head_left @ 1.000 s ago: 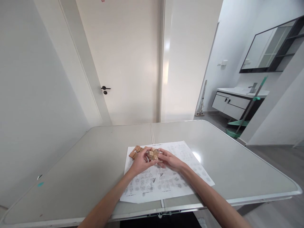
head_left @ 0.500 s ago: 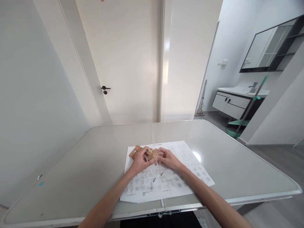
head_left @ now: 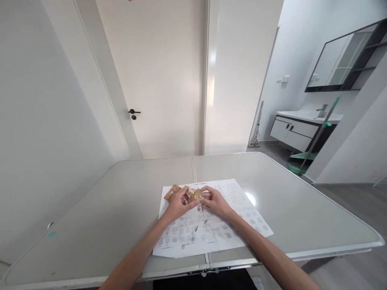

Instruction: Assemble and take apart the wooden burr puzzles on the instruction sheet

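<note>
Between my two hands is a small wooden puzzle of interlocking light-brown blocks [head_left: 195,195], held just above a printed sheet. My left hand [head_left: 178,203] grips its left side, fingers curled behind and thumb along the near edge. On the right, my right hand [head_left: 215,201] pinches the puzzle with thumb and fingertips. Flat brown wooden pieces [head_left: 171,192] lie at the sheet's upper left, partly covered by my left fingers. Beneath everything is the white paper sheet [head_left: 238,237], with rows of small printed diagrams.
The sheet lies on a grey folding table [head_left: 99,217] with a metal rim and a centre seam. Behind it stands a white door [head_left: 163,80] with a black handle. At the right are a washbasin cabinet [head_left: 293,131], a mirror and a green dustpan [head_left: 298,168].
The wooden puzzle has turned slightly between my fingers, so its left block shows at a different angle. My hands stay in nearly the same place.
</note>
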`<action>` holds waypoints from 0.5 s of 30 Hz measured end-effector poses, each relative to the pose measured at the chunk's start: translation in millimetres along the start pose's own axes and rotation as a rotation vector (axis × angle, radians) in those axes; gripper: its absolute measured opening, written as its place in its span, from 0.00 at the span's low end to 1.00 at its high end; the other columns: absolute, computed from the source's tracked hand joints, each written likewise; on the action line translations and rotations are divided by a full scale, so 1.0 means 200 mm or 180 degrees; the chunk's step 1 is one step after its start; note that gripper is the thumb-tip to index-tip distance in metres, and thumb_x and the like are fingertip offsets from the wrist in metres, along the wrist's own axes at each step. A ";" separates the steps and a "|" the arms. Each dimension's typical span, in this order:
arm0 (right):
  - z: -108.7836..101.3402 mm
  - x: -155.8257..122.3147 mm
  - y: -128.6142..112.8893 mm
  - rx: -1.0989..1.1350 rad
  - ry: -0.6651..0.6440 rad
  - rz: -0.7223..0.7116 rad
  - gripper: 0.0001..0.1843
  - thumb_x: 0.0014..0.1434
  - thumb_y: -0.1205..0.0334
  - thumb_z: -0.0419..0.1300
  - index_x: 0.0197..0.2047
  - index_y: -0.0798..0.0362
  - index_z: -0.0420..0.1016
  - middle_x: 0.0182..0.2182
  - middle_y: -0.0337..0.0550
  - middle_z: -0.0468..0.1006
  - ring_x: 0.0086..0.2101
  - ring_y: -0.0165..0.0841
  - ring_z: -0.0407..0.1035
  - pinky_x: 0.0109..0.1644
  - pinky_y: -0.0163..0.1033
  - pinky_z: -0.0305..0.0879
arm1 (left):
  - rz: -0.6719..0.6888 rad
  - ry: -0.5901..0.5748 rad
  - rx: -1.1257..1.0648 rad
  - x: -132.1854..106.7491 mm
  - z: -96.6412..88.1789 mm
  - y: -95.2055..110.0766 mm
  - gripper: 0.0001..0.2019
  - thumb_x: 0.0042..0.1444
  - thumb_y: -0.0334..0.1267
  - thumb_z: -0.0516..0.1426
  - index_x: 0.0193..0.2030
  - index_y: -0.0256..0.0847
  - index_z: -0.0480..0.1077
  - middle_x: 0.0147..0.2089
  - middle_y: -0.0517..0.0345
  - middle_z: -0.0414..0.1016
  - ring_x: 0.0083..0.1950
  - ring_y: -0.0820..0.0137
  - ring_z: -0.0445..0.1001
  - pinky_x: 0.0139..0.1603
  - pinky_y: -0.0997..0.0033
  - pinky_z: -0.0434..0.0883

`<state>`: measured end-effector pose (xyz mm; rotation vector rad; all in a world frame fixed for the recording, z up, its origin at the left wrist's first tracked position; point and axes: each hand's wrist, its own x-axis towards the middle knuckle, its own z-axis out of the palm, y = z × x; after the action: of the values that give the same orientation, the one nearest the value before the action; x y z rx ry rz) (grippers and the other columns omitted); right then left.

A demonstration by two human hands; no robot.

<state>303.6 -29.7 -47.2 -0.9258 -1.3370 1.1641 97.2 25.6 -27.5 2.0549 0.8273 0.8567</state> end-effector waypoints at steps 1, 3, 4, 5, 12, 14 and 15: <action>0.00 0.00 0.00 -0.0004 0.0017 0.0002 0.24 0.54 0.45 0.73 0.43 0.48 0.68 0.30 0.38 0.84 0.21 0.33 0.75 0.25 0.34 0.59 | -0.0005 -0.0023 -0.0040 0.00 0.00 0.00 0.18 0.56 0.54 0.65 0.42 0.42 0.70 0.37 0.59 0.71 0.35 0.68 0.72 0.32 0.72 0.69; 0.00 0.00 -0.01 -0.0007 0.0046 -0.0002 0.25 0.54 0.46 0.74 0.45 0.47 0.67 0.29 0.37 0.84 0.21 0.33 0.74 0.23 0.33 0.57 | -0.0012 -0.0053 -0.0120 0.00 0.00 -0.01 0.18 0.57 0.53 0.65 0.42 0.42 0.71 0.37 0.59 0.72 0.35 0.68 0.72 0.33 0.72 0.70; 0.00 0.00 -0.01 -0.0007 0.0052 -0.0008 0.26 0.54 0.47 0.74 0.46 0.47 0.68 0.29 0.37 0.84 0.21 0.32 0.74 0.23 0.33 0.57 | -0.0015 -0.0059 -0.0157 0.00 0.00 -0.01 0.17 0.57 0.53 0.65 0.41 0.42 0.71 0.37 0.58 0.72 0.36 0.68 0.72 0.34 0.72 0.71; 0.00 0.00 -0.01 -0.0007 0.0051 -0.0014 0.26 0.54 0.47 0.74 0.48 0.47 0.68 0.30 0.37 0.84 0.20 0.32 0.74 0.22 0.33 0.57 | -0.0019 -0.0057 -0.0192 0.00 0.00 -0.01 0.17 0.57 0.53 0.65 0.41 0.42 0.71 0.37 0.58 0.72 0.36 0.68 0.72 0.35 0.71 0.71; 0.01 0.01 0.00 -0.0005 0.0038 -0.0022 0.28 0.54 0.46 0.74 0.52 0.49 0.72 0.36 0.43 0.86 0.21 0.31 0.74 0.22 0.34 0.59 | -0.0088 0.0005 -0.0387 0.02 0.00 0.02 0.19 0.55 0.56 0.65 0.37 0.41 0.71 0.36 0.57 0.73 0.36 0.67 0.72 0.34 0.71 0.70; 0.02 0.01 0.00 0.0002 0.0067 -0.0030 0.28 0.55 0.46 0.73 0.52 0.49 0.72 0.36 0.43 0.86 0.22 0.32 0.75 0.23 0.34 0.60 | -0.0114 0.0030 -0.0408 0.02 0.00 0.03 0.20 0.55 0.56 0.65 0.36 0.41 0.70 0.36 0.58 0.72 0.36 0.68 0.72 0.35 0.72 0.70; 0.02 0.01 0.00 0.0005 0.0079 -0.0037 0.28 0.55 0.46 0.73 0.52 0.49 0.72 0.36 0.43 0.86 0.23 0.32 0.75 0.23 0.34 0.60 | -0.0127 0.0032 -0.0417 0.02 0.00 0.04 0.20 0.56 0.57 0.65 0.36 0.41 0.70 0.36 0.58 0.72 0.36 0.68 0.72 0.35 0.72 0.70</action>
<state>300.4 -29.0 -45.9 -0.9274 -1.3196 1.1413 101.8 25.8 -20.3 1.9156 0.7940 0.8766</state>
